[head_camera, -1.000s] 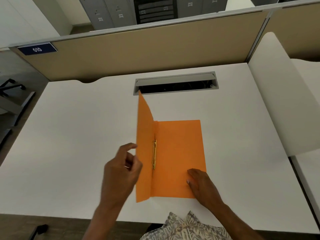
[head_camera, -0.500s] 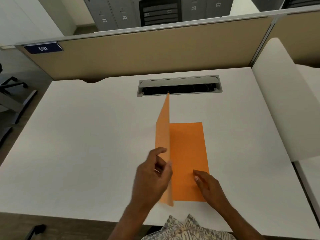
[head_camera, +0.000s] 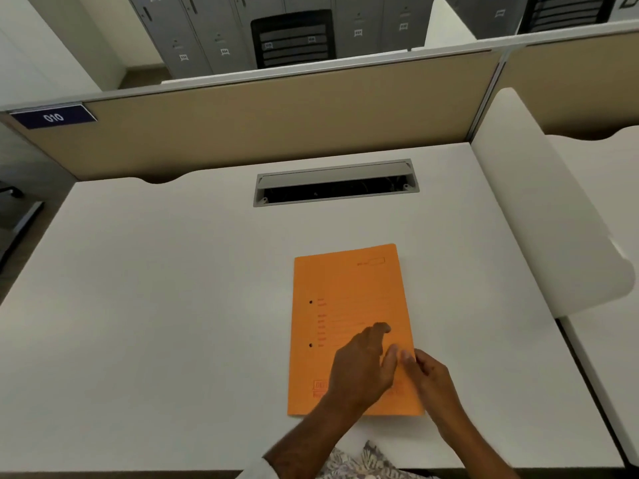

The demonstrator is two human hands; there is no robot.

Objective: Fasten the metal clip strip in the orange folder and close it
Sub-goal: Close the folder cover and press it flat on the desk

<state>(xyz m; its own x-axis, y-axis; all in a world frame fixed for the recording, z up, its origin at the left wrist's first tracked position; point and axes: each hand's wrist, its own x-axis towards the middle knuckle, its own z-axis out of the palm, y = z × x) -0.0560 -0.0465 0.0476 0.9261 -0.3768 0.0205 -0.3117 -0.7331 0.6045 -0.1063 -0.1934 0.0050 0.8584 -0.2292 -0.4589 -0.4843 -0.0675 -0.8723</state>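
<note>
Head view: orange folder (head_camera: 349, 319) lies shut, flat on the white worktop (head_camera: 173, 305), lower centre of frame; clip strip hidden inside, fastening can't be checked. Your left hand (head_camera: 363, 368) rests on the cover, fingers loosely curled, gripping nothing. Right hand (head_camera: 428, 378) open at the folder's right edge. Closing step looks about done; next, press the cover flat, then lift both hands clear

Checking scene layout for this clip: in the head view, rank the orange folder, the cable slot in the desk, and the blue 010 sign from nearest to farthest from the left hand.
1. Orange folder: under the left hand, closed flat.
2. Cable slot: farther up the desk, beyond the folder.
3. Blue 010 sign: on the partition, far upper left.
</note>
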